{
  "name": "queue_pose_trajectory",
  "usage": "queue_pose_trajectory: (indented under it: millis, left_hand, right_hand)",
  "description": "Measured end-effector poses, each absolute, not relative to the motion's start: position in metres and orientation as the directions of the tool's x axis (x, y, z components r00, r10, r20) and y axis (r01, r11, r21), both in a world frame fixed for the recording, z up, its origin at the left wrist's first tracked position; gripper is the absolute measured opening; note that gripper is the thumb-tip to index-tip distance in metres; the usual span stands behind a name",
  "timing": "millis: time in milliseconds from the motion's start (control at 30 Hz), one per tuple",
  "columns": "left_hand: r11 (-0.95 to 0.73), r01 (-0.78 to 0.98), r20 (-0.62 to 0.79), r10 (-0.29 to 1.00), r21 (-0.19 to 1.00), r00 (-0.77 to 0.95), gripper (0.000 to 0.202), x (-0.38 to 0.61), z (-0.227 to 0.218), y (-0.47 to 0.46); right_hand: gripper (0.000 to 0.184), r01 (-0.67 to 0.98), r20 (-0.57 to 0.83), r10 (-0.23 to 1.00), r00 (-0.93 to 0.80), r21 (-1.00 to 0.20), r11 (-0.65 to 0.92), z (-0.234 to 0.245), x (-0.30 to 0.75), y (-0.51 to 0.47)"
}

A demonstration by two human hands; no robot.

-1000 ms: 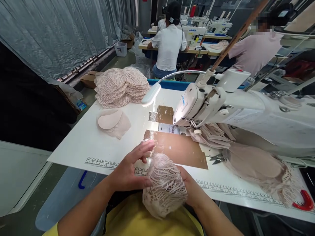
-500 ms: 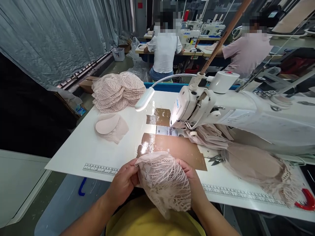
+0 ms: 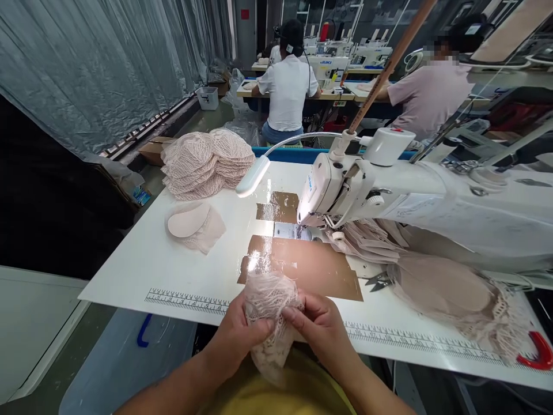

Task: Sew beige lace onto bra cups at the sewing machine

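One lace piece (image 3: pixel 272 297) sits bunched between our left hand (image 3: pixel 237 328) and right hand (image 3: pixel 322 325), both grasping it with thumbs on top; how we grip it underneath, we cannot tell. We hold it at the near edge of the desk (image 3: pixel 129 265), its longer axis running from our yellow garment (image 3: pixel 276 403) toward the brown sheet (image 3: pixel 315 268). Beyond that sheet, ahead and slightly right of the piece, lies the needle plate (image 3: pixel 284 230) of the sewing machine (image 3: pixel 322 187), with our right hand nearer it. Ahead and leftward, well apart, rests the lace stack (image 3: pixel 207 164).
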State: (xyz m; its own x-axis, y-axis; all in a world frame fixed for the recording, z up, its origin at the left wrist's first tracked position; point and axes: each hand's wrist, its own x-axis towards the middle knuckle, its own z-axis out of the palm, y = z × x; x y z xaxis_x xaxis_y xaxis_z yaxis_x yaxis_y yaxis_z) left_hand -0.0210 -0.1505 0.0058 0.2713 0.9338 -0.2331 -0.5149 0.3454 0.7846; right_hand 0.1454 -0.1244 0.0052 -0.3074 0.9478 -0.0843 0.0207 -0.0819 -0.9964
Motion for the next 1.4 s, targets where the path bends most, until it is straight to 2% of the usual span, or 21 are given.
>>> queue_pose_trajectory:
  millis: [100,233,333,467,533,600,667,767,833,900,967,1000,1033,1067,1133,1200,1267,1400]
  left_hand:
    - [0.456,-0.467,-0.298,0.878,0.757,0.374,0.014,-0.027,0.001,-0.151]
    - [0.507,-0.542,-0.391,0.862,0.670,0.323,0.009,-0.035,-0.009,-0.151]
    - [0.510,-0.647,-0.415,0.855,0.567,0.312,0.003,-0.036,-0.011,-0.151]
    - [0.524,-0.728,-0.256,0.851,0.442,0.458,0.030,-0.022,-0.006,-0.154]
    - [0.525,-0.701,-0.251,0.850,0.482,0.464,0.034,-0.011,-0.004,-0.158]
    - [0.525,-0.611,-0.316,0.849,0.592,0.423,0.032,-0.007,-0.003,-0.162]
    - [0.510,-0.439,-0.349,0.849,0.740,0.398,0.022,-0.015,-0.004,-0.163]
    - [0.391,-0.137,-0.255,0.789,0.910,0.558,0.024,-0.043,0.001,-0.161]
    - [0.231,-0.078,-0.134,0.772,0.970,0.621,0.024,-0.064,0.009,-0.155]
    - [0.025,-0.049,0.003,0.866,0.999,0.500,0.027,-0.077,0.021,-0.148]
    - [-0.125,0.088,0.086,0.929,0.988,0.359,0.062,-0.078,0.032,-0.140]
    - [-0.141,0.160,0.078,0.934,0.977,0.348,0.076,-0.076,0.036,-0.136]
    - [-0.130,0.207,0.043,0.924,0.970,0.380,0.078,-0.072,0.039,-0.133]
    - [-0.101,0.234,-0.009,0.903,0.967,0.430,0.069,-0.067,0.040,-0.130]
    - [-0.054,0.249,-0.081,0.863,0.967,0.499,0.038,-0.059,0.038,-0.127]
    - [-0.057,0.258,-0.086,0.857,0.964,0.509,0.018,-0.054,0.033,-0.126]
    - [-0.082,0.267,-0.068,0.859,0.960,0.507,0.014,-0.052,0.030,-0.126]
    - [-0.098,0.225,-0.037,0.847,0.970,0.530,0.018,-0.053,0.032,-0.121]
  right_hand:
    - [0.034,-0.132,-0.111,0.952,-0.286,-0.979,-0.154,0.004,0.150,-0.127]
    - [0.028,-0.382,-0.175,0.978,-0.109,-0.901,-0.204,0.006,0.161,-0.125]
    - [0.022,-0.448,-0.203,0.978,-0.048,-0.871,-0.203,0.008,0.161,-0.122]
    - [0.018,-0.419,-0.169,0.984,-0.060,-0.890,-0.179,0.005,0.149,-0.123]
    - [0.018,-0.397,-0.193,0.976,-0.097,-0.892,-0.216,0.003,0.144,-0.124]
    - [0.020,-0.416,-0.240,0.964,-0.112,-0.870,-0.265,0.002,0.144,-0.121]
    - [0.022,-0.478,-0.256,0.965,-0.056,-0.842,-0.251,0.002,0.150,-0.115]
    - [0.022,-0.531,-0.221,0.972,0.081,-0.835,-0.145,0.005,0.165,-0.105]
    - [0.020,-0.477,-0.176,0.983,0.051,-0.869,-0.131,0.009,0.172,-0.103]
    - [0.015,-0.318,-0.110,0.984,-0.138,-0.936,-0.149,0.014,0.172,-0.105]
    - [0.010,-0.121,-0.056,0.926,-0.373,-0.987,-0.108,0.020,0.166,-0.110]
    - [0.008,-0.040,-0.035,0.890,-0.455,-0.997,-0.059,0.022,0.163,-0.113]
    - [0.006,0.027,-0.010,0.865,-0.501,-1.000,0.004,0.025,0.159,-0.115]
    - [0.007,0.081,0.018,0.855,-0.519,-0.994,0.070,0.026,0.156,-0.116]
    - [0.010,0.157,0.079,0.857,-0.509,-0.970,0.183,0.028,0.152,-0.116]
    - [0.011,0.190,0.132,0.866,-0.483,-0.949,0.251,0.028,0.151,-0.115]
    - [0.012,0.203,0.155,0.877,-0.455,-0.941,0.271,0.027,0.151,-0.113]
    - [0.017,0.259,0.129,0.914,-0.386,-0.935,0.242,0.026,0.152,-0.112]
